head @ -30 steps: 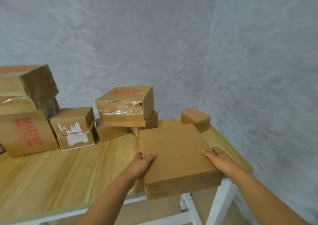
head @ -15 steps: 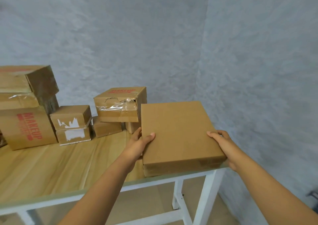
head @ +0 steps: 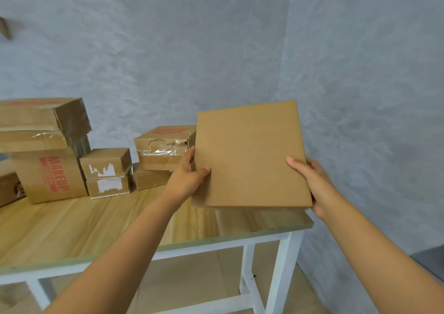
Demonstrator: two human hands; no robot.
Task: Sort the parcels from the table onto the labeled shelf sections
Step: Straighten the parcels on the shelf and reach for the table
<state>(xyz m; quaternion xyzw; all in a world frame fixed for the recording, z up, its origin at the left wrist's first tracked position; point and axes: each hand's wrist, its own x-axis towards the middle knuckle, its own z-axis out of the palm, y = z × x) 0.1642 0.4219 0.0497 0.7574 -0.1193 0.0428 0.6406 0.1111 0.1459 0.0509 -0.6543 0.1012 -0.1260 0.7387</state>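
Note:
A flat plain brown parcel [head: 249, 155] is held in the air above the right end of the wooden table [head: 72, 227], tilted so its broad top faces me. My left hand [head: 189, 176] grips its left edge, thumb on top and fingers behind. My right hand [head: 310, 181] grips its right edge the same way. No shelf is in view.
More cardboard parcels stand at the table's back: a torn taped box with red print [head: 163, 145] on a small box [head: 149, 179], two stacked small boxes with white label scraps [head: 105, 171], and a "MAKEUP" box [head: 51, 176] under larger boxes [head: 40, 121]. Grey walls meet in a corner behind.
Both hands have lifted the flat parcel off the table's right front corner and raised it, tipping its top toward me. The view has shifted left and back.

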